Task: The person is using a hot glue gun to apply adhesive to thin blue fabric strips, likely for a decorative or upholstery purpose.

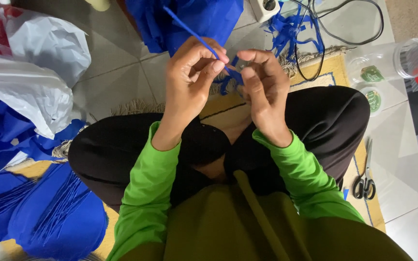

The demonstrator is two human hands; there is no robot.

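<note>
Both hands meet above the crossed legs, pinching one narrow blue paper strip (197, 35). The left hand (192, 72) has its grip clamped on the strip, which runs stiff and straight up and away from it. The right hand (262, 79) pinches the folded lower end, just beside the left grip. Beyond lie loose blue strips (291, 29); far right of the grip, scissors (365, 179) rest on the floor.
</note>
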